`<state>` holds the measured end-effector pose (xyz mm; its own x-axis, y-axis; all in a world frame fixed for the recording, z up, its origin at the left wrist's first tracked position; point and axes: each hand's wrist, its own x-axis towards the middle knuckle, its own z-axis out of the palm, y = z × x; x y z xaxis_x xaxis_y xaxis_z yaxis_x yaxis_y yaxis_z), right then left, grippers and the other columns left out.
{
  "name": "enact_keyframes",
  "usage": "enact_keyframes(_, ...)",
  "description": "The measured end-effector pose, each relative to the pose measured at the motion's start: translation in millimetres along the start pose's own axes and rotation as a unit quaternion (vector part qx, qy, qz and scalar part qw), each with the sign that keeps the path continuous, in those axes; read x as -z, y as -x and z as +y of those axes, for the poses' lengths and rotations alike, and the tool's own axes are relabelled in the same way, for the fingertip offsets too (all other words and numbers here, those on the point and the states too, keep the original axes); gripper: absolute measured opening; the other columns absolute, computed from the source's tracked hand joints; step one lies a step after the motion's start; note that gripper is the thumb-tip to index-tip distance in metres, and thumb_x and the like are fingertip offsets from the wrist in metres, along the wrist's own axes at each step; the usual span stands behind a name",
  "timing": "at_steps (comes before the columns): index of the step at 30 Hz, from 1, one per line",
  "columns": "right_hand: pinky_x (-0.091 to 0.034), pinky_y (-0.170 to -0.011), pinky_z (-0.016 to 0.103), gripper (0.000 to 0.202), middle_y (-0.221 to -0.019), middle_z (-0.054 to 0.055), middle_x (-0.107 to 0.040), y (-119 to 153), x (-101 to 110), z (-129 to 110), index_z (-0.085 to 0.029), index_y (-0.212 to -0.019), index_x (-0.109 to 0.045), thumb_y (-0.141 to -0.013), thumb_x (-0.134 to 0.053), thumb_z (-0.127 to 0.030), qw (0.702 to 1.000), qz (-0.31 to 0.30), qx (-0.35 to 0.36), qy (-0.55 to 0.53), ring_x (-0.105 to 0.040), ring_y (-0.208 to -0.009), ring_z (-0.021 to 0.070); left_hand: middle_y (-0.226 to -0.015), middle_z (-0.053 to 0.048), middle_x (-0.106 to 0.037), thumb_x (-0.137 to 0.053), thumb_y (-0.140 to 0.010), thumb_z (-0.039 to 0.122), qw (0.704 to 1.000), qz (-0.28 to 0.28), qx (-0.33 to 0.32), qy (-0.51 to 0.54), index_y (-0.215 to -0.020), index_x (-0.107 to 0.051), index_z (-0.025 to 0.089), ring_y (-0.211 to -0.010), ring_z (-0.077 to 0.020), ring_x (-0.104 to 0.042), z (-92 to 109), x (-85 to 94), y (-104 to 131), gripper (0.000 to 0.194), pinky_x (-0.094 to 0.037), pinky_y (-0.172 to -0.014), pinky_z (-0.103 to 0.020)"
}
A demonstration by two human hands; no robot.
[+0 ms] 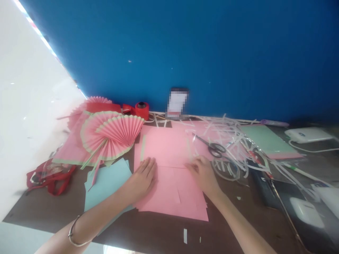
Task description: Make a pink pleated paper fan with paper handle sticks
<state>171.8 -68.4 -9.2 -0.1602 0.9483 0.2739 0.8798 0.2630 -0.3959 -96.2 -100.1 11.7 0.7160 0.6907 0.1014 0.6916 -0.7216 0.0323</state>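
Note:
A pink paper sheet (164,143) with a pale green strip down each side lies on a stack of pink paper (169,197). My left hand (144,174) rests flat on the pink paper by the sheet's lower left corner, fingers stretched out. At the lower right corner, my right hand (202,173) has its thumb and fingers closed on the sheet's edge. To the left, light blue paper (106,183) lies partly under my left arm. Pleated pink paper fans (116,132) with green rims sit beyond it.
A phone (177,103) leans on the blue wall beside a red tape roll (142,110). Scissors (215,148) lie among tangled white paper strips (233,137). Red ribbon (57,180) is at the left edge. Bagged green paper (270,139) and a white corded device (308,134) stand right.

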Motion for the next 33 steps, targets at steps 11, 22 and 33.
enact_keyframes(11, -0.042, -0.071, 0.037, 0.037, -0.078, 0.007, -0.047, -4, 0, -6, -0.019, -0.061, -0.048, -0.087, -0.040, -0.044, 0.999, -0.015, -0.004, 0.047, -0.049, -0.076, 0.0214, -0.140, -0.022, -0.031, -0.023, -0.089, 0.015, 1.000, -0.012, 0.012, 0.023, -0.133, -0.029, 0.000, -0.134, -0.0325, -0.012, -2, -1.0, 1, 0.046, -0.030, -0.104, -0.051)
enact_keyframes(22, -0.034, -0.097, 0.042, 0.031, -0.115, 0.013, -0.059, 20, 5, -56, -0.013, -0.107, -0.059, -0.090, -0.038, -0.028, 0.979, 0.022, 0.161, 0.124, -0.046, -0.114, 0.0252, -0.140, -0.020, -0.030, -0.033, -0.079, 0.007, 0.999, 0.000, 0.031, 0.019, -0.135, -0.027, 0.007, -0.134, -0.0345, -0.013, 0, -11.7, 2, 0.056, -0.029, -0.102, -0.052)
enact_keyframes(33, -0.027, -0.106, 0.045, 0.055, -0.141, 0.010, -0.035, 34, -7, -68, -0.012, -0.139, -0.027, -0.091, -0.033, -0.037, 0.971, -0.117, 0.187, 0.092, -0.030, -0.131, 0.0232, -0.140, -0.016, -0.033, -0.028, -0.089, 0.019, 0.998, 0.024, 0.046, 0.032, -0.134, -0.031, 0.012, -0.134, -0.0317, -0.019, 6, -4.1, -1, 0.045, -0.030, -0.101, -0.052)
